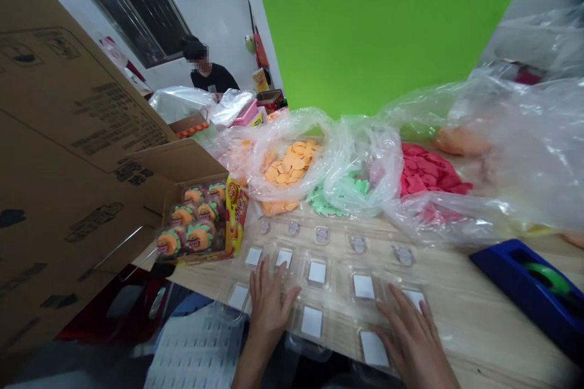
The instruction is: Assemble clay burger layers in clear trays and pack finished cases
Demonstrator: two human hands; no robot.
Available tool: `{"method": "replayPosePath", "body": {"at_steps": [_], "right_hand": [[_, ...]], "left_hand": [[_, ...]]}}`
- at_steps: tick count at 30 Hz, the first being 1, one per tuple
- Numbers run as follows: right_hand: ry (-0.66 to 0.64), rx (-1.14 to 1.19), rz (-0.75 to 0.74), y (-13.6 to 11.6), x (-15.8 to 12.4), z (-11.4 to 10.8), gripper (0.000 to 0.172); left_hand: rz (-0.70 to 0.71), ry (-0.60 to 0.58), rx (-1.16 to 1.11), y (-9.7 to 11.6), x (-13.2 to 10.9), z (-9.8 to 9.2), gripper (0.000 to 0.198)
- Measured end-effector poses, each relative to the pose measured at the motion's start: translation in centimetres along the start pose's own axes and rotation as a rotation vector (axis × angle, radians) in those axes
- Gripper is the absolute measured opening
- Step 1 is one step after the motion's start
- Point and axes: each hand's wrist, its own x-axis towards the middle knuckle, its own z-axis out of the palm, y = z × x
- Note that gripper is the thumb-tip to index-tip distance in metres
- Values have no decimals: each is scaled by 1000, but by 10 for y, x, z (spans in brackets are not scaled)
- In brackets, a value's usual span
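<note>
Fingers of the left hand (268,310) are spread, reaching over the clear trays (330,282) on the table (474,310); the right hand (414,340) does likewise at the other end, its fingers parted too. Neither grips anything; whether the fingertips touch the trays I cannot tell. White cards (312,321) lie in the trays, in two rows between and around the hands. Just beyond stands a row of small grey discs (322,234). A blue tape dispenser (502,264) sits right, a box (236,213) of toy burgers (199,236) left. Behind are plastic bags with orange (292,164), green (335,194) and red pieces (424,170), then a green panel (387,30) and, far left, a seated person (212,76).
</note>
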Motion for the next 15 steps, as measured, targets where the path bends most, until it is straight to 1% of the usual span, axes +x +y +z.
{"method": "replayPosePath", "body": {"at_steps": [2,4,7,9,10,12,13,15], "right_hand": [[6,14,34,-4,3,0,27],[-3,51,76,-10,8,0,25],[-29,132,133,-20,16,-8,25],[-35,188,149,-21,19,-20,28],[-26,208,157,-18,20,-29,30],[26,205,215,0,18,-51,31],[71,165,283,15,14,-64,30],[187,14,487,58,-3,-93,27]], "left_hand": [[113,-66,-25,9,3,-3,43],[176,-90,-10,17,6,-2,39],[160,-27,75,21,9,5,35],[157,11,118,17,12,10,35],[168,20,127,14,13,12,34],[200,37,120,4,15,14,34],[211,48,99,-3,18,16,34],[253,73,11,-18,25,21,32]]}}
